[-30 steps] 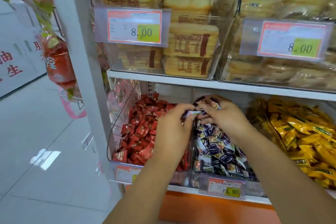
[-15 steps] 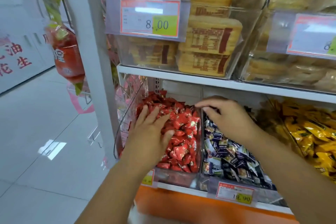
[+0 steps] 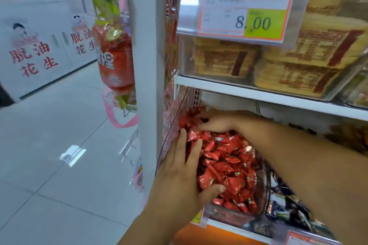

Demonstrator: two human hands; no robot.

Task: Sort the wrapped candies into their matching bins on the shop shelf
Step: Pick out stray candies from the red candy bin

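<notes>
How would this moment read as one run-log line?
left hand: flat on red candies | right hand: at bin back, grip unclear

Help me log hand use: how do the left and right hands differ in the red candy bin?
The left hand lies near the left wall of the bin, fingers straight on the red candies; the right hand reaches the back, grip unclear. The left forearm enters from below; the right forearm crosses from the right. Both touch red candies.
</notes>
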